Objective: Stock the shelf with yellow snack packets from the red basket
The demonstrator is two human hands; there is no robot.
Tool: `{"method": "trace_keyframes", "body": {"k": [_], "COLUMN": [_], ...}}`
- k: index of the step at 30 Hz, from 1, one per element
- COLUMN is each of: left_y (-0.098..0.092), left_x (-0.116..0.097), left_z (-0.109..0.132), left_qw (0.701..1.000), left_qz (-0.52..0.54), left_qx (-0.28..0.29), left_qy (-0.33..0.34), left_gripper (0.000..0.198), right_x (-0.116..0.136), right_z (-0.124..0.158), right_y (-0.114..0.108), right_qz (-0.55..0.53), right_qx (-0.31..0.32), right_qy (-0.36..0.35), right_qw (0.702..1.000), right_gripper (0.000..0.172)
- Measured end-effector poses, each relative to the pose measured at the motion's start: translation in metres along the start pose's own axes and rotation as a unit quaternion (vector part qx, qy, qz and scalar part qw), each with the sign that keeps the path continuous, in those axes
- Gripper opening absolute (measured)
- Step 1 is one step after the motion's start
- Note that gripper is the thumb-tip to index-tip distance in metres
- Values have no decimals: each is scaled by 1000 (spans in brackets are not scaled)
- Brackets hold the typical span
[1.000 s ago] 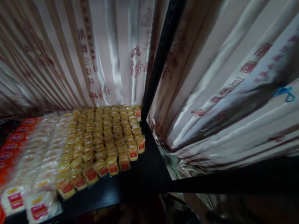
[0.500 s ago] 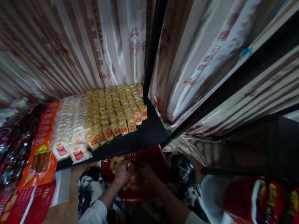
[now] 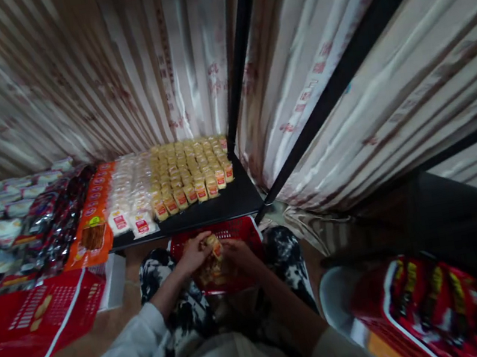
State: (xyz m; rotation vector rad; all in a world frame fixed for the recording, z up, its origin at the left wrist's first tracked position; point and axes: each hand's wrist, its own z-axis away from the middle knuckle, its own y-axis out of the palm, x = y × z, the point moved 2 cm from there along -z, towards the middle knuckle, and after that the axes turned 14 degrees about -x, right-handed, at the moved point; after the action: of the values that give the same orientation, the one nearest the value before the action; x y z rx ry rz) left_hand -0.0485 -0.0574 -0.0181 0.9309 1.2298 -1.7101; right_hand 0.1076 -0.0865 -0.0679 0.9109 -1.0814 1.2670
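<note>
Between my knees sits a red plastic basket (image 3: 246,226) with several loose yellow snack packets (image 3: 209,275) in it. My left hand (image 3: 194,254) is closed around the left side of one yellow snack packet (image 3: 215,247), lifted a little above the others with its red and white label showing. My right hand (image 3: 238,255) has its fingers drawn together at the right edge of the same packet; shadow hides part of its grip. Just beyond the basket, rows of matching yellow packets (image 3: 187,172) stand upright on the black shelf (image 3: 208,213).
White packets (image 3: 125,188), an orange bag (image 3: 92,230) and dark shiny packs (image 3: 59,227) line the shelf leftward. A red basket (image 3: 42,315) stands at lower left, another with red packs (image 3: 454,294) at lower right, beside a pale bucket (image 3: 338,299). Black posts (image 3: 241,62) and curtains (image 3: 180,48) enclose the shelf.
My hands have lifted slightly within the basket, and a packet with its label showing is now between them. The view has shifted, bringing more of the left-hand goods and right basket into sight.
</note>
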Motion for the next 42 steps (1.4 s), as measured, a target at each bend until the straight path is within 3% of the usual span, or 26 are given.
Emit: {"method": "trace_keyframes", "body": {"k": [5, 11, 15, 21, 25, 29, 31, 34, 42], "left_y": [-2, 1, 1, 1, 2, 11, 16, 22, 21], "left_x": [-23, -58, -82, -134, -176, -208, -216, -220, -210], "left_z": [-5, -21, -42, -91, -132, -172, -188, -206, -246], "left_qw": [997, 992, 988, 972, 960, 960, 964, 962, 923], "left_qz": [29, 36, 25, 17, 27, 60, 53, -42, -214], "left_qx": [-55, -44, -49, -89, -132, -129, -124, -122, -132], "left_qy": [53, 114, 144, 219, 246, 240, 229, 242, 292], "left_gripper": [35, 21, 24, 29, 38, 43, 42, 42, 34], "right_x": [22, 66, 95, 143, 181, 212, 219, 216, 194], "right_z": [0, -7, -22, -66, -107, -152, -173, -203, -253], "right_y": [-4, -20, -27, -42, -56, -71, -77, -83, -84], "right_qz": [-29, 107, 115, 133, 179, 203, 217, 249, 357], "right_qx": [-15, -77, -124, -188, -259, -318, -342, -368, -378], "right_qy": [-20, -119, -144, -212, -247, -267, -260, -242, -206], "right_qw": [999, 984, 975, 950, 916, 887, 877, 863, 829], "right_gripper": [31, 19, 26, 30, 32, 33, 34, 34, 33]}}
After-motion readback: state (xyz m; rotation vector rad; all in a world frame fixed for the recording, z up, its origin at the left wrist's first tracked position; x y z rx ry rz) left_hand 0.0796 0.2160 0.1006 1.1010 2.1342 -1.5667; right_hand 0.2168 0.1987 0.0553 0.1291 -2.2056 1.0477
